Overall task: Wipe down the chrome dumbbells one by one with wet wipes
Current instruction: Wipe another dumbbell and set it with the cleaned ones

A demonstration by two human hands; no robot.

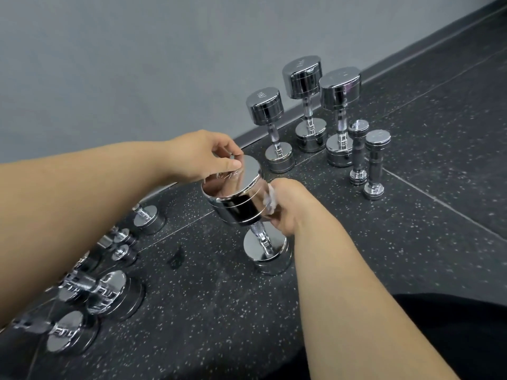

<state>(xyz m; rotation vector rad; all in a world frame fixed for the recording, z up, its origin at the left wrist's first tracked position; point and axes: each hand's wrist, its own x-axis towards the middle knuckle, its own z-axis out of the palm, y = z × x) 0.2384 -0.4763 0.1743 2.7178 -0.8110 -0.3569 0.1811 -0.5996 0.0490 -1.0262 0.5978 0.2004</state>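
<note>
Centre: dumbbell (241, 207) upright on speckled floor (411, 187) | left hand (200, 154): fingers (227, 164) pinching its top head's rim | right hand (288, 207): fingers curled round wet wipe (270, 200), pressed against head's side | five other dumbbells (301, 75) upright near wall

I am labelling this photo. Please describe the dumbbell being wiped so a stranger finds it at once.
On the black speckled floor below the grey wall, one chrome dumbbell stands upright at the centre. Only this one is touched: the left hand grips its top head, the right hand presses a white wet wipe on its side.
</note>
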